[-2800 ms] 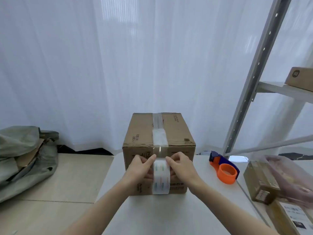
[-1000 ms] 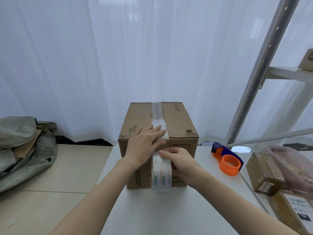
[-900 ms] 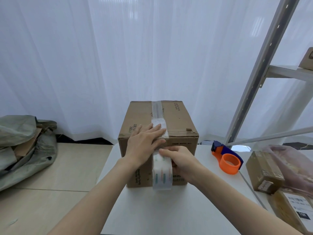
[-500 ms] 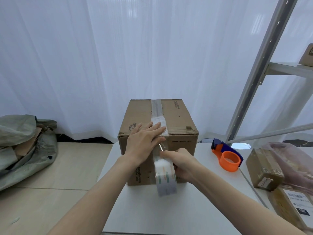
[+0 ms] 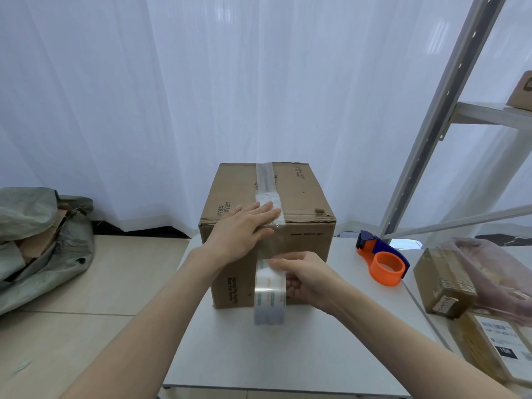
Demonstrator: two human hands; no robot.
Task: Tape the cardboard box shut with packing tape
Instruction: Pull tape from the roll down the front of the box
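Observation:
A brown cardboard box (image 5: 305, 197) stands on the white table (image 5: 288, 349), flaps closed, with a clear tape strip (image 5: 266, 180) running along its top seam. My left hand (image 5: 244, 228) lies flat, fingers spread, on the near top edge, pressing the tape end down. My right hand (image 5: 308, 276) grips the clear tape roll (image 5: 270, 295) in front of the box's near face. A stretch of tape runs from the roll up to the top edge.
An orange and blue tape dispenser (image 5: 381, 262) lies on the table right of the box. Small parcels (image 5: 443, 280) and a plastic bag sit at the far right. A metal shelf post (image 5: 443, 110) rises behind. A grey sack (image 5: 37, 240) lies on the floor at left.
My left hand moved from the box's front face to its top edge and stays pressed there. My right hand has drawn the roll downward and toward me, unrolling more tape.

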